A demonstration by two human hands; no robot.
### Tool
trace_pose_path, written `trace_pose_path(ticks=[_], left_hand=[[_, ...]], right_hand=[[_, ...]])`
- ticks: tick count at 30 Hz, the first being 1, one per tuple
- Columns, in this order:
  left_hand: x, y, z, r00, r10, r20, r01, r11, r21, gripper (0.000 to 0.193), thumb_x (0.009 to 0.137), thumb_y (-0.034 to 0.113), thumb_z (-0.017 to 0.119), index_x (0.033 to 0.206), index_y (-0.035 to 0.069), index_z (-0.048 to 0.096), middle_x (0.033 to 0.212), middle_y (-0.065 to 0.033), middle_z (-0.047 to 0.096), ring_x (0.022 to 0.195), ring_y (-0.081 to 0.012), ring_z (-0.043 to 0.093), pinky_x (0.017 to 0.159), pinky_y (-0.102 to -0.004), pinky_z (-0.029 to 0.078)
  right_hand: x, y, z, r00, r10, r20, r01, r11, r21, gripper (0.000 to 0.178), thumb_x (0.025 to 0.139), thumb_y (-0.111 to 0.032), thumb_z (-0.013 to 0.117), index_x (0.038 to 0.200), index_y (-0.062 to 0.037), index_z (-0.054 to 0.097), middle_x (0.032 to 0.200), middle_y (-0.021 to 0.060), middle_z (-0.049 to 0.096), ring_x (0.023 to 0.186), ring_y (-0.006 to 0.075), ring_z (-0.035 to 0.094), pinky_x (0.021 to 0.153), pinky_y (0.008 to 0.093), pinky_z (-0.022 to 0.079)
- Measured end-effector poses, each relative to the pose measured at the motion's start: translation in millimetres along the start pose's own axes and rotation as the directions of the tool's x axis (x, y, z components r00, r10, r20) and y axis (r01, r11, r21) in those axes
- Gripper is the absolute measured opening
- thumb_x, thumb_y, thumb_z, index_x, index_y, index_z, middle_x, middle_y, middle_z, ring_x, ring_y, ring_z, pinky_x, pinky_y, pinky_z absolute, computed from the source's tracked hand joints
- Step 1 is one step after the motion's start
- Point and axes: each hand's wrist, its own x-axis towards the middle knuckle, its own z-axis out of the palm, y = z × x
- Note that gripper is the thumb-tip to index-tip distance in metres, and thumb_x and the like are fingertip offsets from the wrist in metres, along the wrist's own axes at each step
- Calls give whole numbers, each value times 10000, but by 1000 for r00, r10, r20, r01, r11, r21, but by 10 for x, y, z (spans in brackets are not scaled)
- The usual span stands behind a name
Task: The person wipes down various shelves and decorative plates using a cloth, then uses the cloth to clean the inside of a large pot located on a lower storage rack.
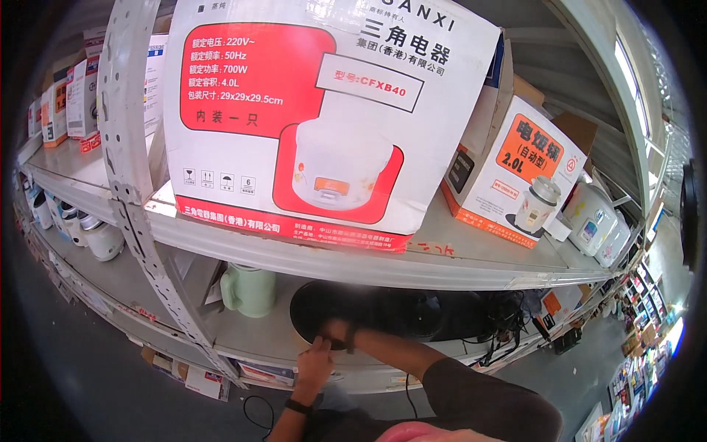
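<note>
On the lower shelf, a flat black round-ended appliance [308, 303] lies under my hands; its exact kind is unclear. My right hand [338, 331] reaches over its near edge, blurred and dark, so its fingers cannot be made out. Close against it is my left hand [315, 362], palm turned inward and fingers drawn together at the appliance's front rim. Whatever those fingers pinch is too small or hidden to name. A dark band [299, 406] circles my left wrist.
A mint-green kettle [255, 292] stands left of the appliance. Tangled black cables [509, 315] lie to its right. Above, a large white-and-red rice cooker carton [243, 158] and a smaller carton [508, 177] fill the upper shelf. A perforated metal post [127, 125] rises at the left.
</note>
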Motion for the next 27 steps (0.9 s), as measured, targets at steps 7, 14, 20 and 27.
trace_pose_path(ticks=[7, 14, 20, 27], left_hand=[[1, 44, 10, 999, 25, -23, -25, 1000, 8, 185, 718, 109, 613, 896, 88, 568, 990, -90, 564, 658, -344, 640, 566, -441, 533], [-1, 3, 55, 999, 25, -24, -25, 1000, -2, 189, 712, 104, 618, 891, 87, 563, 995, -88, 567, 658, -340, 643, 562, -440, 532], [19, 18, 42, 1000, 19, -17, -19, 1000, -18, 199, 712, 96, 613, 903, 87, 559, 1003, -88, 572, 670, -344, 646, 564, -448, 532], [24, -10, 81, 999, -6, 32, 6, 1000, 7, 205, 734, 108, 597, 936, 83, 567, 1047, -95, 579, 689, -352, 650, 596, -469, 532]], right_hand=[[-11, 113, 21, 1000, 20, -7, -21, 989, -146, 327, 877, -188, 553, 1133, -19, 665, 1125, 197, 655, 989, 299, 605, 938, 362, 435], [132, 260, 101, 996, 27, 89, -6, 974, -226, 340, 893, -179, 525, 1167, -18, 646, 1155, 196, 643, 1000, 288, 604, 946, 351, 430], [120, 264, 105, 999, -29, 18, 31, 983, -179, 351, 888, -180, 534, 1181, -17, 636, 1149, 188, 647, 998, 288, 606, 933, 349, 438], [108, 164, 80, 1000, 29, 9, -29, 999, 23, 355, 872, -140, 561, 1199, -18, 627, 1108, 177, 653, 952, 271, 581, 903, 372, 448]])
